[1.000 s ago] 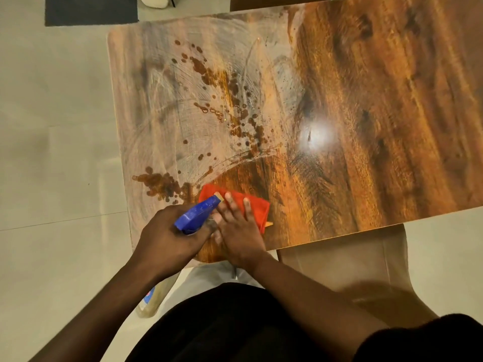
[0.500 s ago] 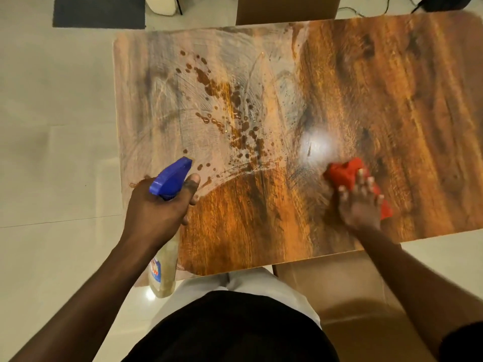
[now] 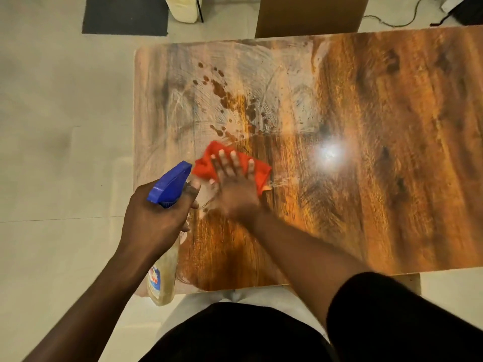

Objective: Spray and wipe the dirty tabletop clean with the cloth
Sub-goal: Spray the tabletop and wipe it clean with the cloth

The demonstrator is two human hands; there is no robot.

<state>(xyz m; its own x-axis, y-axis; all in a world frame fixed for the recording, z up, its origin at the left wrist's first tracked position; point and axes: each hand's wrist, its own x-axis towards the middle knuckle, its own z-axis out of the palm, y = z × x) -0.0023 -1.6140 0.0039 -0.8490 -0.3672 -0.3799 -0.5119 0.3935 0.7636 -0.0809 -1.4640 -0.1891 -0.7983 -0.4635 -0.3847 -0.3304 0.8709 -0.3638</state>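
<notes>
Left grip (image 3: 156, 212) wrapped around spray bottle (image 3: 167, 189); right grip (image 3: 235, 186) spread flat, pressing red cloth (image 3: 230, 163) onto counter (image 3: 392, 152) beside brown stains (image 3: 224, 95).

Glossy wood-grain tabletop (image 3: 379, 152) reflecting a lamp glare, smeared hazy at left; soft red cloth (image 3: 209, 163); translucent plastic spray bottle (image 3: 163, 278), blue head.

I see my right hand (image 3: 235, 184) pressed flat, fingers spread toward twelve o'clock, blurred. At its nine o'clock my left hand (image 3: 159, 215) is clenched, forearm running to seven o'clock.
</notes>
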